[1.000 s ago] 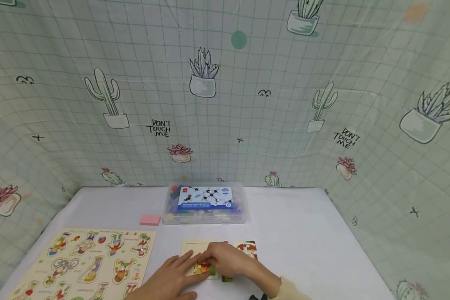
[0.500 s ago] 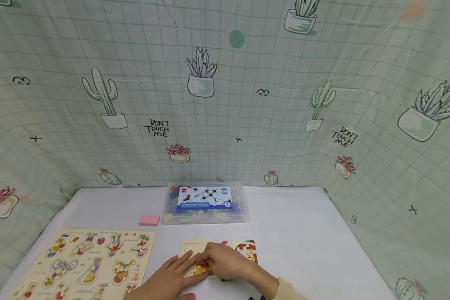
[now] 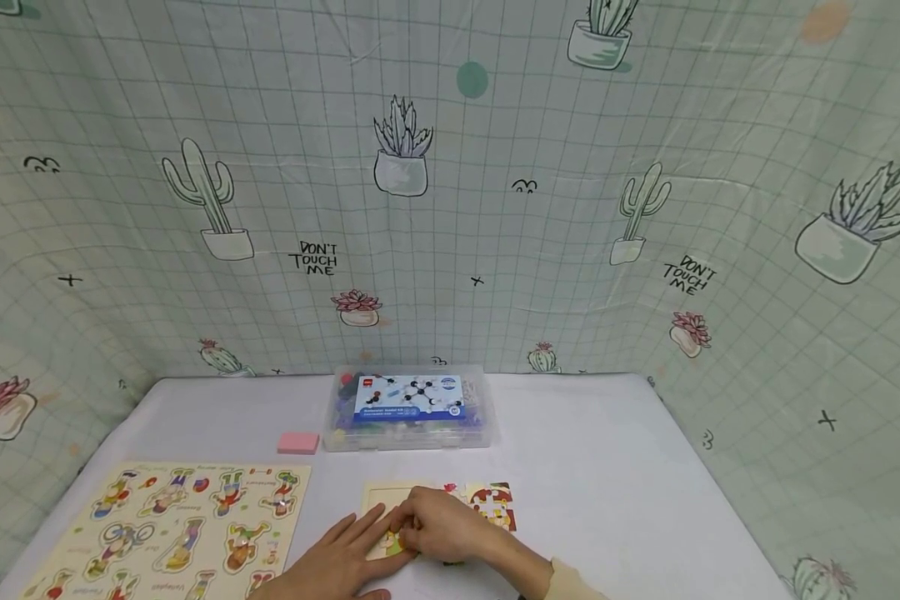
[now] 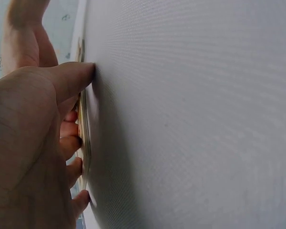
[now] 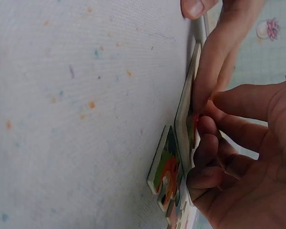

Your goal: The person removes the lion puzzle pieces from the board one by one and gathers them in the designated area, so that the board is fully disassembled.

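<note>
My left hand (image 3: pixel 342 557) lies with spread, fairly straight fingers over the near left part of a small pale jigsaw tray (image 3: pixel 381 493). The fingers of my right hand (image 3: pixel 446 523) are curled down over the tray and pinch a colourful puzzle piece, mostly hidden by the fingers. Other puzzle artwork (image 3: pixel 392 543) shows between the two hands. In the right wrist view, the tray edge (image 5: pixel 182 112) runs beneath both hands, with loose puzzle pieces (image 5: pixel 164 169) beside it. The left wrist view shows the left thumb (image 4: pixel 76 78) at the tray's near side.
Red-and-white joined puzzle pieces (image 3: pixel 493 502) lie right of the tray. A large picture board (image 3: pixel 183 525) with figures covers the table's left. Behind stand a pink block (image 3: pixel 298 442) and a clear molecular model kit box (image 3: pixel 408 433). A patterned curtain (image 3: pixel 450 292) surrounds the table.
My right hand has shifted slightly left over the tray, and more of the red-and-white pieces shows beside it. Less of the tray's coloured artwork is visible. The left hand stays nearly still.
</note>
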`<state>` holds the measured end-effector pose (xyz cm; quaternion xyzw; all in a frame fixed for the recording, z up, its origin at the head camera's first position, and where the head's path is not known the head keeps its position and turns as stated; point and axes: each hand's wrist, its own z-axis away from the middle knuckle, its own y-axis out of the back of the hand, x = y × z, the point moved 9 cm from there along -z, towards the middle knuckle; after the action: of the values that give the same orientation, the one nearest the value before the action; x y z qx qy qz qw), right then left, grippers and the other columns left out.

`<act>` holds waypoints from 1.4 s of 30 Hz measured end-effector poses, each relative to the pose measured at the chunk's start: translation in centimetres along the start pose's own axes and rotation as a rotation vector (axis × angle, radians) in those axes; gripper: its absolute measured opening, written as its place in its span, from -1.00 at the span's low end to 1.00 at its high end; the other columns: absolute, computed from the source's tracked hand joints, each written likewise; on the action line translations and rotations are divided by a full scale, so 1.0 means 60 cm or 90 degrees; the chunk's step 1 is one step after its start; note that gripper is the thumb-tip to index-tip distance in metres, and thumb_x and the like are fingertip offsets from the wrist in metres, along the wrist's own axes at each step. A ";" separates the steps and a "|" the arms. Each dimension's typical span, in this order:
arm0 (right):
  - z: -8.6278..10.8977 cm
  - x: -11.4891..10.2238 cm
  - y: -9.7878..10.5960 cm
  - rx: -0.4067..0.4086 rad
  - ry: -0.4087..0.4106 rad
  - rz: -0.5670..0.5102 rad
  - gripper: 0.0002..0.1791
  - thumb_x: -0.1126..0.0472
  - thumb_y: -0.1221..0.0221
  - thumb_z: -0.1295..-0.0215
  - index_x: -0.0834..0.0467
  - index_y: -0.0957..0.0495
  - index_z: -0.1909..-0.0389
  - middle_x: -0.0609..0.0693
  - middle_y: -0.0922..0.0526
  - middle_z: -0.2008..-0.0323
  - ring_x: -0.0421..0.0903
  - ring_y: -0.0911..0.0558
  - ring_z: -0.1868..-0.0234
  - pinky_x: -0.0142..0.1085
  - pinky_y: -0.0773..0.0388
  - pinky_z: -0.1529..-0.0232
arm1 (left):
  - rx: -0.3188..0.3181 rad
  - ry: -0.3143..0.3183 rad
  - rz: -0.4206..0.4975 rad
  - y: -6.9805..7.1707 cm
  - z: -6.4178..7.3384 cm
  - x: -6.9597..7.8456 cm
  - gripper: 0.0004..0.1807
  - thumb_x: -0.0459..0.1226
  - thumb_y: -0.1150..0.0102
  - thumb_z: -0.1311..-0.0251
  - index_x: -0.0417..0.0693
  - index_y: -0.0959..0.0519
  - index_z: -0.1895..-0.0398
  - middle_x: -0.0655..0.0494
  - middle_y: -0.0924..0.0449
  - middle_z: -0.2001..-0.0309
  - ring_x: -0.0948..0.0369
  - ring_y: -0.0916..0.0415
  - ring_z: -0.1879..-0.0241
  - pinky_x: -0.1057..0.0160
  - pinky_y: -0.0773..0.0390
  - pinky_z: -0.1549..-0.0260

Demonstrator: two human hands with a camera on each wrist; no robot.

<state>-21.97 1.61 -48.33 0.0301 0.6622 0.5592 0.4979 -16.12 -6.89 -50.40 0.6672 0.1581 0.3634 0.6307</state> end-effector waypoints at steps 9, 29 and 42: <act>-0.001 0.009 -0.003 0.012 -0.031 -0.029 -0.84 0.29 -0.26 -0.23 0.01 -0.75 0.26 -0.34 -0.52 0.43 -0.39 -0.43 0.44 -0.47 -0.42 0.40 | 0.028 -0.019 -0.013 -0.003 0.003 0.001 -0.45 0.23 0.28 -0.50 0.50 -0.31 -0.48 -0.07 -0.16 -0.54 -0.18 -0.19 -0.45 -0.29 -0.39 -0.16; -0.003 0.011 0.000 0.040 -0.046 -0.092 -0.88 0.27 -0.34 -0.20 -0.03 -0.64 0.39 -0.32 -0.53 0.50 -0.38 -0.44 0.50 -0.46 -0.41 0.43 | 0.032 -0.024 -0.006 0.000 0.000 0.004 -0.47 0.19 0.21 -0.50 0.50 -0.31 -0.49 -0.20 -0.25 -0.48 -0.22 -0.19 -0.44 -0.31 -0.36 -0.17; 0.000 0.002 -0.003 0.028 -0.021 -0.118 -0.84 0.31 -0.33 -0.19 -0.03 -0.58 0.36 -0.32 -0.54 0.53 -0.40 -0.47 0.53 -0.48 -0.42 0.47 | 0.010 -0.014 0.000 -0.001 -0.003 0.001 -0.46 0.23 0.23 -0.48 0.48 -0.37 -0.45 -0.23 -0.26 -0.47 -0.21 -0.17 -0.46 -0.31 -0.35 -0.18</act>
<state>-21.95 1.59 -48.55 -0.0110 0.6662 0.4953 0.5575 -16.19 -6.71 -50.44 0.6760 0.1541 0.3550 0.6271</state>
